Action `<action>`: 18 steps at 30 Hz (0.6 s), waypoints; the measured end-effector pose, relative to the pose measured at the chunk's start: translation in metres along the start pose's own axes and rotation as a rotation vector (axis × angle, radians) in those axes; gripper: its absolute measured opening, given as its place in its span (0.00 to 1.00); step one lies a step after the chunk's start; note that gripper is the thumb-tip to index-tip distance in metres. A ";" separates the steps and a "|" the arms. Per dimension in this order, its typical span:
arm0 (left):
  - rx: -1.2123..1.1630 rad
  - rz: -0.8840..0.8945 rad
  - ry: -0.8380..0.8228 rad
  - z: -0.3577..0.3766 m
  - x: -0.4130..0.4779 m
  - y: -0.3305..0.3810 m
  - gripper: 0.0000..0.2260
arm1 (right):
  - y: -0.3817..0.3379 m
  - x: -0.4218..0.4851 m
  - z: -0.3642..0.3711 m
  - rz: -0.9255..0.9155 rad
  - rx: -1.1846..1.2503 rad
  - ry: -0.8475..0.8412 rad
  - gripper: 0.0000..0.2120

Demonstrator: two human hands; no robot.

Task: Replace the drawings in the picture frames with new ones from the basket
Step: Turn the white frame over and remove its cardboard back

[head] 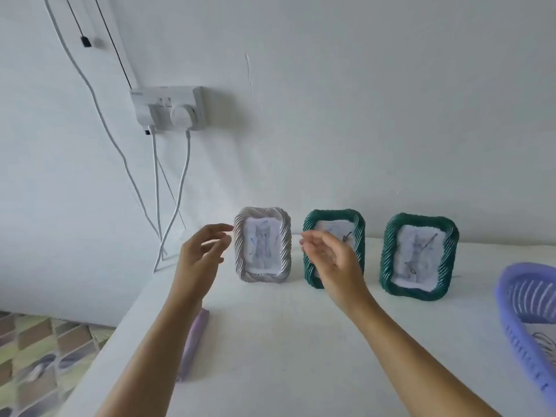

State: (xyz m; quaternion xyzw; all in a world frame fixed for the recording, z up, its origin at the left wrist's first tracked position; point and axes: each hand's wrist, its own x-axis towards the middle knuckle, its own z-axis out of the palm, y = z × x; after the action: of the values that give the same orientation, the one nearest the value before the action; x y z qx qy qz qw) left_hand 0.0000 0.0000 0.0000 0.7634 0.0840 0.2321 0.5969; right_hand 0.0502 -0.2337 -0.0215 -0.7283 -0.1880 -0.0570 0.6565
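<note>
Three picture frames stand upright along the wall on a white table (270, 341), each with a pencil drawing inside. The leftmost is a silver-grey twisted frame (262, 245); a dark green frame (358, 236) stands in the middle and another green frame (419, 256) to the right. My left hand (201, 251) hovers just left of the grey frame with relaxed fingers, holding nothing. My right hand (334, 257) is raised between the grey and middle frames, fingers loosely spread, covering part of the middle frame. A purple basket (523, 305) with a drawing (544, 341) in it sits at the right edge.
A lilac flat object (195, 341) lies on the table under my left forearm. A wall socket (170, 108) with white cables hanging down is at the upper left. The table's left edge drops to a patterned floor (36, 356).
</note>
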 end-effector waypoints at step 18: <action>-0.078 -0.116 -0.133 0.025 0.061 -0.092 0.14 | 0.068 0.043 0.083 0.195 -0.247 -0.014 0.29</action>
State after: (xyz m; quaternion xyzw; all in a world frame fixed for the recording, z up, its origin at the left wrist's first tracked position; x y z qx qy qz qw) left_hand 0.0779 0.0281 -0.0760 0.7472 0.0793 0.1490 0.6428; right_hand 0.0998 -0.1487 -0.0817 -0.8186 -0.1126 -0.0106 0.5631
